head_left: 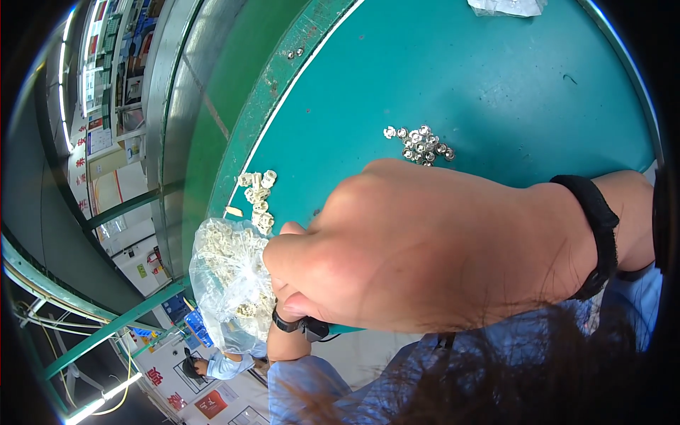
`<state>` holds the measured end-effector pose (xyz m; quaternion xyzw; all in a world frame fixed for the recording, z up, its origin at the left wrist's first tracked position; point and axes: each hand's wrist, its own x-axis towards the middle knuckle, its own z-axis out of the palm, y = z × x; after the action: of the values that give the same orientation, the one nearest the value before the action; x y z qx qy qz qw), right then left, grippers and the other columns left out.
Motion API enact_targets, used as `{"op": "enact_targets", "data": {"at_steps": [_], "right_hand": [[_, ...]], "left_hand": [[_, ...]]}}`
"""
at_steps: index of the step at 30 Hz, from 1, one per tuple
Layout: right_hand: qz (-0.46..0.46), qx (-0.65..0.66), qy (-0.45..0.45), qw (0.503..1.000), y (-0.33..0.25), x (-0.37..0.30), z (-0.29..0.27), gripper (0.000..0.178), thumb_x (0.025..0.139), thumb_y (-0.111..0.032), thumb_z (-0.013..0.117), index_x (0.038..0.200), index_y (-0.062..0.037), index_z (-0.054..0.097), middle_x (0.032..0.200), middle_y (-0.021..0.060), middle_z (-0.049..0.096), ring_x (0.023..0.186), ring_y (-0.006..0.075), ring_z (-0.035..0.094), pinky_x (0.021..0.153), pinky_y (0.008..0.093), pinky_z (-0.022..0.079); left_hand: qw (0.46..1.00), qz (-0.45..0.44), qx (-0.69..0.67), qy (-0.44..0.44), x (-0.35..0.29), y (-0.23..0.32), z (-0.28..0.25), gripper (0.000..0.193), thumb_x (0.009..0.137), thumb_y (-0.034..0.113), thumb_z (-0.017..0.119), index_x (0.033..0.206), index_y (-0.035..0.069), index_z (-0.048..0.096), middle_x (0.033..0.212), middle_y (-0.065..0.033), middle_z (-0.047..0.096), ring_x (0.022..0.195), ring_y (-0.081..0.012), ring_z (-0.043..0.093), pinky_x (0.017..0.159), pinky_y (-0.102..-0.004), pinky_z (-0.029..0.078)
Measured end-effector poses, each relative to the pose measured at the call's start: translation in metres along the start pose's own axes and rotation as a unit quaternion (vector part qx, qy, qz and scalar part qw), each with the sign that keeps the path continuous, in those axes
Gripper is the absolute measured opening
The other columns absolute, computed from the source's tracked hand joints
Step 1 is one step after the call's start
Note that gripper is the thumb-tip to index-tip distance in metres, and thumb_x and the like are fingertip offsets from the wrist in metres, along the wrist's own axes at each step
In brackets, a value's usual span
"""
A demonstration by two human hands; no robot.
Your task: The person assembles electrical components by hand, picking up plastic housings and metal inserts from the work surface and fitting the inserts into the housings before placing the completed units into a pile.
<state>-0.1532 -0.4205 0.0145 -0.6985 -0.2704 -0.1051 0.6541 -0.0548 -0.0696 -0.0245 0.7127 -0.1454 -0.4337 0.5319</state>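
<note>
My right hand (418, 248) reaches in from the right with a black band round its wrist. It fills the middle of the view, its fingers curled closed; whatever they hold is hidden. My left forearm (287, 347) comes up from below, also with a dark wristband. The left hand is almost wholly covered by the right one, so its fingers cannot be seen. Just left of both hands lies a clear plastic bag (223, 258) full of small cream-coloured parts. Several loose cream parts (261, 193) lie on the green table beyond the bag. A pile of small shiny metal parts (423, 144) sits beyond my right hand.
The green tabletop (340, 106) has a raised, worn edge along its left. Two small metal pieces (295, 54) rest on that edge. A crumpled whitish bag (506, 7) lies at the far side. Another person (219, 365) is in the background, lower left.
</note>
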Motion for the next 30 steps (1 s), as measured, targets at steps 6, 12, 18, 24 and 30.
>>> {"op": "enact_targets", "data": {"at_steps": [6, 12, 18, 24, 30], "right_hand": [[-0.038, -0.078, 0.011, 0.996, 0.0, 0.0, -0.003, 0.029, 0.109, -0.019, 0.075, 0.097, 0.0055, 0.068, 0.068, 0.0167, 0.069, 0.057, 0.0325, 0.07, 0.052, 0.0436, 0.055], [-0.036, -0.072, 0.02, 0.997, -0.001, 0.002, 0.001, 0.033, 0.108, -0.024, 0.078, 0.097, 0.0064, 0.068, 0.072, 0.019, 0.074, 0.058, 0.0341, 0.071, 0.053, 0.0452, 0.056], [0.012, 0.024, -0.01, 1.0, -0.002, 0.0, -0.003, 0.037, 0.108, -0.027, 0.078, 0.099, 0.0069, 0.067, 0.072, 0.0175, 0.074, 0.059, 0.0345, 0.073, 0.053, 0.0459, 0.056], [-0.034, -0.091, 0.052, 0.994, -0.005, -0.001, -0.001, 0.034, 0.108, -0.026, 0.078, 0.1, 0.0042, 0.065, 0.071, 0.0146, 0.073, 0.059, 0.0339, 0.073, 0.052, 0.0461, 0.055], [-0.007, -0.064, 0.043, 0.997, 0.0, -0.002, 0.007, 0.034, 0.108, -0.027, 0.078, 0.101, 0.0028, 0.065, 0.071, 0.0149, 0.073, 0.06, 0.0364, 0.073, 0.052, 0.0463, 0.056]], "left_hand": [[0.989, -0.125, 0.044, 0.064, -0.008, -0.024, -0.013, 0.078, 0.115, 0.048, 0.076, 0.17, 0.002, 0.046, 0.162, -0.0078, 0.06, 0.147, -0.0186, 0.057, 0.123, -0.0384, 0.05], [0.99, -0.102, 0.067, 0.069, -0.008, -0.029, -0.016, 0.077, 0.116, 0.052, 0.073, 0.168, 0.002, 0.047, 0.157, -0.0077, 0.061, 0.143, -0.0182, 0.058, 0.12, -0.0376, 0.051], [0.99, -0.073, 0.088, 0.078, -0.01, -0.026, -0.011, 0.075, 0.116, 0.056, 0.069, 0.165, 0.003, 0.048, 0.153, -0.0077, 0.061, 0.138, -0.0179, 0.059, 0.116, -0.0369, 0.051], [0.99, -0.048, 0.109, 0.078, -0.01, -0.024, -0.008, 0.075, 0.117, 0.061, 0.066, 0.163, 0.004, 0.049, 0.148, -0.0076, 0.061, 0.133, -0.0176, 0.06, 0.113, -0.0361, 0.052], [0.988, -0.021, 0.129, 0.082, -0.001, -0.014, -0.002, 0.075, 0.117, 0.065, 0.062, 0.16, 0.004, 0.05, 0.144, -0.0076, 0.062, 0.128, -0.0172, 0.061, 0.11, -0.0354, 0.053]]}}
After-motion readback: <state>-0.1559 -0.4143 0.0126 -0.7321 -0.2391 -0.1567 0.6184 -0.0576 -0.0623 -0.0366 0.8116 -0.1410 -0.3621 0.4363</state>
